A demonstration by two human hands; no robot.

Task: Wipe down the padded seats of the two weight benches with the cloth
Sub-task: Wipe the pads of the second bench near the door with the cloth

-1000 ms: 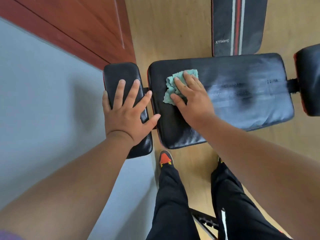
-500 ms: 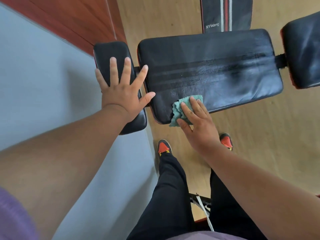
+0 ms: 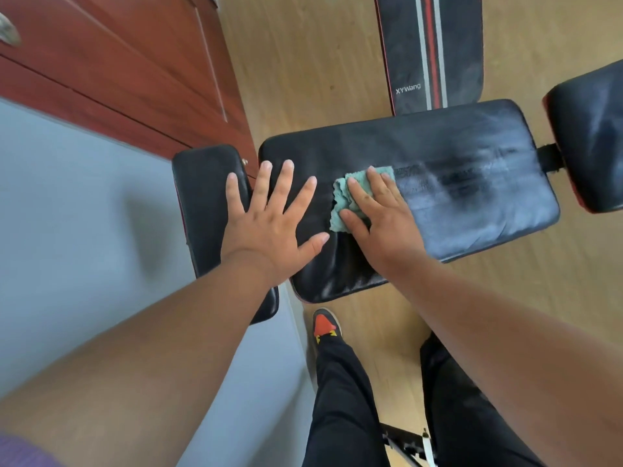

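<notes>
At the bottom of the frame, two legs in black trousers (image 3: 340,399) stand on a pale wooden floor (image 3: 303,62), with one red and black shoe (image 3: 324,323) showing at lower centre. A dark metal frame part (image 3: 401,443) sits low between the legs. A grey surface (image 3: 84,230) fills the left side, and above it, in the upper left, runs a reddish-brown wooden panelled door or cabinet (image 3: 135,69).

In the middle of the frame lies the long black padded seat (image 3: 438,156) of a weight bench, with a smaller black pad (image 3: 202,197) just left of it and another black pad (image 3: 586,146) at the right edge. The right part of the long seat shows pale, smeared streaks.

The left hand (image 3: 266,227) lies flat with its fingers spread straight, bridging the small pad and the left end of the long seat, gripping nothing. The right hand (image 3: 381,217) presses a crumpled teal cloth (image 3: 344,200) onto the seat with straight fingers; the cloth lies under the fingers and sticks out past their tips and on their left side, near the left hand's thumb and index finger.

Further up, at the top right, a second black pad with red and grey stripes (image 3: 431,52) carries the lettering "XYWang".
</notes>
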